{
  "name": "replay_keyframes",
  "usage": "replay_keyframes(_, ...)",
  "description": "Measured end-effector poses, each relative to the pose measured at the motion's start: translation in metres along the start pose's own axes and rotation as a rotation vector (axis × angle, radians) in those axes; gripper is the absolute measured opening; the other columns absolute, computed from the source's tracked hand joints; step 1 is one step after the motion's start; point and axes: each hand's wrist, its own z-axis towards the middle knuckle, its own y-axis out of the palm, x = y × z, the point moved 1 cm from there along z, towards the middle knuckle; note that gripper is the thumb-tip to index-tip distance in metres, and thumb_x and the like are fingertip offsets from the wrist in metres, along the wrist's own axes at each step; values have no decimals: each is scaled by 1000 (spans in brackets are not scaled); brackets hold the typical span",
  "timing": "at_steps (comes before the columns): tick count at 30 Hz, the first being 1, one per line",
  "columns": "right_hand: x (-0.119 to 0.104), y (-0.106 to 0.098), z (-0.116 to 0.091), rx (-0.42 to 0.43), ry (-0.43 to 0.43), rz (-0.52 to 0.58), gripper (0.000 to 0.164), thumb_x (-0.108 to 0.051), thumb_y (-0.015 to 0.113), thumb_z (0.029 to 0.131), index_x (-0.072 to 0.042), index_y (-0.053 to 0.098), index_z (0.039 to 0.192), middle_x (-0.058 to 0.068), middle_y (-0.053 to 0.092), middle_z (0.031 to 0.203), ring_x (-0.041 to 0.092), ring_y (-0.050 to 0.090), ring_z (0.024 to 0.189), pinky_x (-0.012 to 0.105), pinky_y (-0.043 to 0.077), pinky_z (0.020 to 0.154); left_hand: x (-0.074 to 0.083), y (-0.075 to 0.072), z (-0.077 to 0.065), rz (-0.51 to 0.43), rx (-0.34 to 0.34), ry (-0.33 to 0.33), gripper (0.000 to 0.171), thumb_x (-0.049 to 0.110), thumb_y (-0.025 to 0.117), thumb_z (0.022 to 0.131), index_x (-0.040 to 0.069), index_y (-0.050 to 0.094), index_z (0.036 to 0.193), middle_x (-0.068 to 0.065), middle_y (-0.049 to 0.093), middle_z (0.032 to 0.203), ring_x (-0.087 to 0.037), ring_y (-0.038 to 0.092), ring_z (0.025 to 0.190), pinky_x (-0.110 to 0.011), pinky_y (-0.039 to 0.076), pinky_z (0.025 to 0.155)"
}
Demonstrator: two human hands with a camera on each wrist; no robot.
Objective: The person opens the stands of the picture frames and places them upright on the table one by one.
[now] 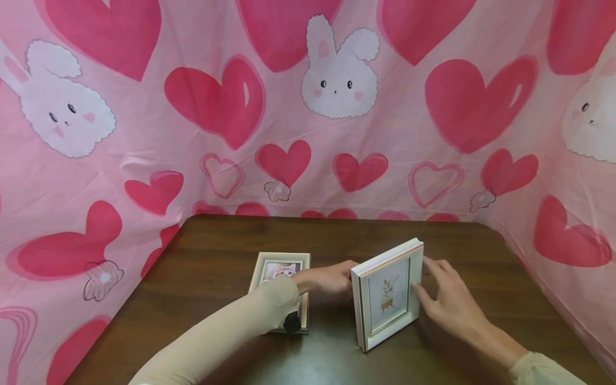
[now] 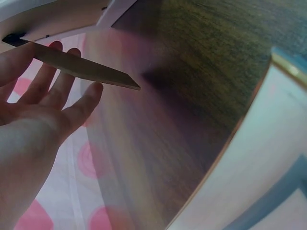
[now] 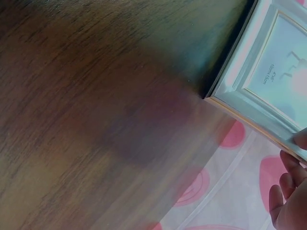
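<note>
A white picture frame [image 1: 364, 310] with a potted-plant print stands upright on the table, turned at an angle. Behind it reaches my left hand [image 1: 329, 280], mostly hidden in the head view. The left wrist view shows that hand [image 2: 36, 115] holding the frame's brown stand leg [image 2: 91, 69] between thumb and fingers; the leg sticks out from the back. On the other side, my right hand [image 1: 454, 305] grips the frame's right edge, thumb at the front and fingers behind. Small size lettering shows on the print in the right wrist view.
A second, cream-coloured frame [image 1: 262, 267] with a cartoon animal picture lies on the dark wooden table [image 1: 216, 240], partly covered by my left forearm. Pink cloth [image 1: 284, 117] with hearts and rabbits hangs around the back and sides.
</note>
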Motion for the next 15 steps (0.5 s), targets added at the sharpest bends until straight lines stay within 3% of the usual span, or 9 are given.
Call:
replay_keyframes(10, 0, 0, 0, -9, 11, 8, 67, 1, 90, 76, 5, 61, 136, 13, 68, 108, 33, 63, 101, 50, 47, 81, -5, -3, 1, 11, 2, 11, 38, -15, 52, 94, -10, 66, 129, -12, 70, 114, -6, 57, 98, -24, 46, 99)
replay_keyframes(15, -2, -1, 1, -24, 27, 13, 66, 3, 87, 77, 6, 60, 137, 14, 68, 109, 32, 62, 103, 54, 48, 82, -5, -3, 2, -10, 9, 18, 43, -15, 51, 93, -11, 62, 135, -17, 68, 124, -6, 55, 104, -24, 44, 105)
